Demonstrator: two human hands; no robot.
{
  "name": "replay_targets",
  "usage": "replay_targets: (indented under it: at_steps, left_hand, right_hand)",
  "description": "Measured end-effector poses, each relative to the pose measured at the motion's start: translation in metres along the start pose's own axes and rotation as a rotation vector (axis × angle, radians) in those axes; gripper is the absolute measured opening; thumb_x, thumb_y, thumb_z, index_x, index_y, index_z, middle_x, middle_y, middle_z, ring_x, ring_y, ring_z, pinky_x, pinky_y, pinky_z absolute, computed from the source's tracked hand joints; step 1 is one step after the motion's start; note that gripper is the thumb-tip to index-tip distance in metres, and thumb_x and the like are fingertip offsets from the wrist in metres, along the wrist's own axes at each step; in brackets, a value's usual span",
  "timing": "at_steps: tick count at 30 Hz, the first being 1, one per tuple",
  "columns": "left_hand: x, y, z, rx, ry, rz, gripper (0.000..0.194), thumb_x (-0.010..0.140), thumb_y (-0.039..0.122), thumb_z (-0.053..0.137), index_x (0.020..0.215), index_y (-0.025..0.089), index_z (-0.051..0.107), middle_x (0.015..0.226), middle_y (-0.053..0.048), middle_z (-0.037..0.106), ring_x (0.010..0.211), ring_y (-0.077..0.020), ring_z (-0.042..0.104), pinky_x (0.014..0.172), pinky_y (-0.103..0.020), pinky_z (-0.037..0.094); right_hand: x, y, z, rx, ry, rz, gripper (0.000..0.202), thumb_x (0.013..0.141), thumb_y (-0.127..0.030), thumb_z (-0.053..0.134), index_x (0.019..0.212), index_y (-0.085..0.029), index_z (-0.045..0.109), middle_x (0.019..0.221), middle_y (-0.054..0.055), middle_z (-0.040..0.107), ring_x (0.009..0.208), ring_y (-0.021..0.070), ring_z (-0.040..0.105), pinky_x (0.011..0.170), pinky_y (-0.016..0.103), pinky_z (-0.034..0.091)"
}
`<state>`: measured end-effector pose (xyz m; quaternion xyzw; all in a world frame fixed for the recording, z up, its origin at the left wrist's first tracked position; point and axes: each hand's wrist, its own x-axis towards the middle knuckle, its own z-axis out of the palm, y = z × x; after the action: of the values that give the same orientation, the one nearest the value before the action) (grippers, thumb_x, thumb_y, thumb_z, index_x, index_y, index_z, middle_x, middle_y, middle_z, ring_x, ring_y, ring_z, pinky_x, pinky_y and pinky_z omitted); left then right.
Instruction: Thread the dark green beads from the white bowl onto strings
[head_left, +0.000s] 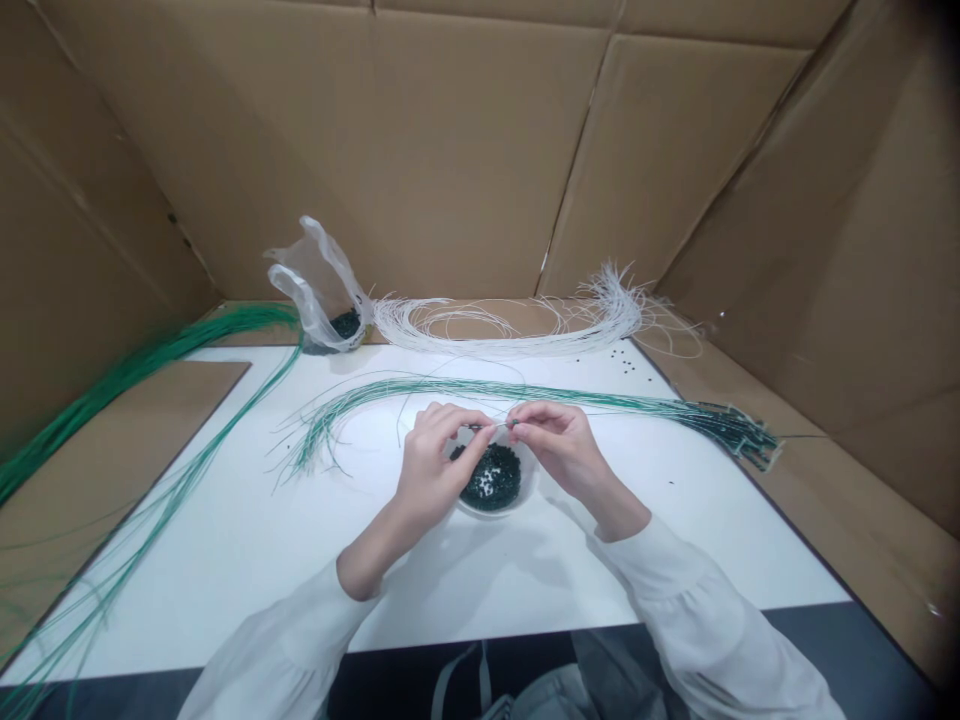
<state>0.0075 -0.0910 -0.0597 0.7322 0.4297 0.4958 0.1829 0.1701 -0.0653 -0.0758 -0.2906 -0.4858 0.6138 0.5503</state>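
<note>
Both hands meet just above a white bowl (529,478) that holds many small dark green beads (504,482). My left hand (431,455) pinches a thin wire (498,424) between thumb and fingers, with a small dark piece showing at the fingertips. From the other side, my right hand (564,446) is closed in a pinch on the same thin wire, and a tiny dark bead (512,423) shows at its fingertips. Part of the bowl's rim is hidden behind my left hand.
Behind the bowl lies a bundle of green wires (480,387) with dark beaded ends (731,430). Farther back are a coil of white wires (510,345) and a plastic bag (322,280) of dark beads. Long green strands (150,360) cross the left side. Cardboard walls (480,150) surround the table.
</note>
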Motion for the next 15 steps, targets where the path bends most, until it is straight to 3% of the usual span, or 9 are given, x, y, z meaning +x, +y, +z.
replay_targets:
  at_steps: [15]
  left_hand:
    - [0.0005, -0.0005, -0.0005, 0.019, 0.009, 0.009, 0.007, 0.080, 0.022, 0.054, 0.075, 0.019, 0.059, 0.071, 0.001, 0.061, 0.064, -0.0117, 0.045, 0.067, -0.027, 0.035]
  right_hand:
    - [0.0000, 0.0022, -0.0026, 0.008, -0.023, -0.047, 0.010, 0.061, -0.013, 0.072, 0.068, -0.019, 0.068, 0.071, 0.000, 0.063, 0.060, 0.0096, 0.057, 0.061, 0.024, 0.047]
